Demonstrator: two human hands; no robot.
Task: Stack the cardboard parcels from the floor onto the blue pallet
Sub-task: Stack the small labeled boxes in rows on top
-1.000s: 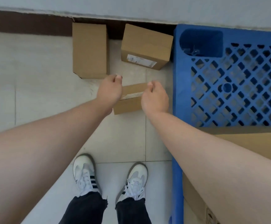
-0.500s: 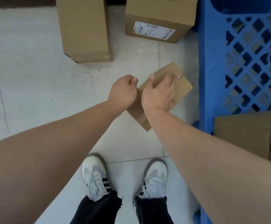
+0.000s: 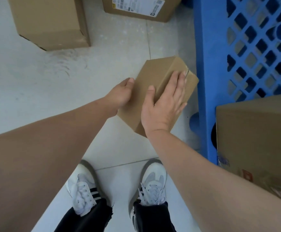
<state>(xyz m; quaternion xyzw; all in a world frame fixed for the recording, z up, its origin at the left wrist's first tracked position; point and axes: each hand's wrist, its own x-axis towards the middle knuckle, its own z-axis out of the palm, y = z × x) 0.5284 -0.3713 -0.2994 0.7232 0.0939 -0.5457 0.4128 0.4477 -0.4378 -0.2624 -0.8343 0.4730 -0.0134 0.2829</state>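
Observation:
A small plain cardboard parcel (image 3: 154,76) is tilted in the air above the tiled floor, just left of the blue pallet (image 3: 208,64). My left hand (image 3: 119,96) grips its left side, thumb on top and fingers curled underneath. My right hand (image 3: 165,104) lies flat on the parcel's upper right face with straight fingers, the thumb spread onto the neighbouring face. A larger worn parcel (image 3: 252,139) sits on the pallet's near corner.
Two more parcels stand on the floor ahead: a plain tall one (image 3: 47,20) at the upper left and one with a white label (image 3: 136,7) at the top centre. My white shoes (image 3: 118,188) stand on the tiles beside the pallet's edge.
The small parcel has been lifted and turned, and sits nearer the camera. My right hand's fingers went from curled over it to flat on its face. The view tipped down and closer.

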